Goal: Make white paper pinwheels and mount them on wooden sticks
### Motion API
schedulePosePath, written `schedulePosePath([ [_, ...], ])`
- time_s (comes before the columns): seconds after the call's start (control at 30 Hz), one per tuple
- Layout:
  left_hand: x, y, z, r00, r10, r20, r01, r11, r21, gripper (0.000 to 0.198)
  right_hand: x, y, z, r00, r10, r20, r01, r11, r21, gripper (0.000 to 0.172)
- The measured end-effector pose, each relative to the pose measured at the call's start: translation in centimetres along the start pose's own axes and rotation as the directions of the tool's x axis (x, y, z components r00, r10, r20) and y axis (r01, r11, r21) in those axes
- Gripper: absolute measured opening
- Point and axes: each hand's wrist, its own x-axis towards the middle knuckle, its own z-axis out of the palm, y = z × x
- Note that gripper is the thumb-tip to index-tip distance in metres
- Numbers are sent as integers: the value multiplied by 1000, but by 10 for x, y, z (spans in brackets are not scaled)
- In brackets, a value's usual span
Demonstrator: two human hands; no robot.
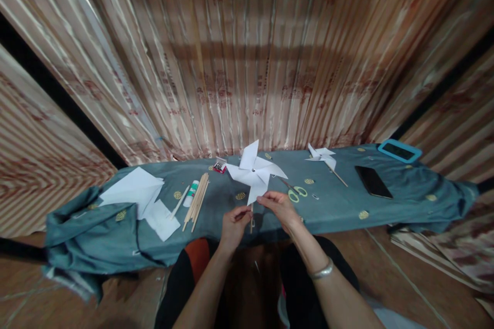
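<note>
A white paper pinwheel (pixel 258 170) on a thin wooden stick (pixel 252 223) is held upright over the near middle of the cloth-covered table. My left hand (pixel 234 226) is closed, its fingertips pinching at the stick just under the blades. From the other side my right hand (pixel 281 209) has thumb and fingers together at the tip of the lowest blade. A small dark pin head shows at the pinwheel's centre. Green-handled scissors (pixel 297 194) lie just right of the pinwheel, their blades partly behind it. Left of it sits a small red box (pixel 219 166).
A bundle of wooden sticks (pixel 197 200), a glue stick (pixel 191 194) and a white pen-like stick (pixel 179 202) lie left. White paper sheets (pixel 133 190) are further left. A second pinwheel (pixel 321 154), a phone (pixel 373 181) and a blue-framed device (pixel 399 150) lie right. Curtains (pixel 247 61) hang behind.
</note>
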Motion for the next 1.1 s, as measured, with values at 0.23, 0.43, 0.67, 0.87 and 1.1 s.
schedulePosePath([
  [0.23,-1,2,-1,1000,19,8,-19,1000,19,21,-2,-2,0,999,-47,-2,47,995,-91,30],
  [0.43,-1,2,-3,1000,1,-4,-1,1000,13,21,-5,-17,-32,952,-217,-217,187,971,-151,35],
  [0.67,-4,2,-2,998,-47,47,46,999,16,22,6,-16,-69,834,-345,-432,275,937,-217,37],
  [0.87,-6,1,-1,995,-53,84,50,998,35,20,8,-14,-71,883,-302,-359,249,950,-186,34],
  [1.1,-5,1,-1,997,-40,66,37,998,46,21,7,-15,-67,904,-273,-329,228,959,-168,37],
])
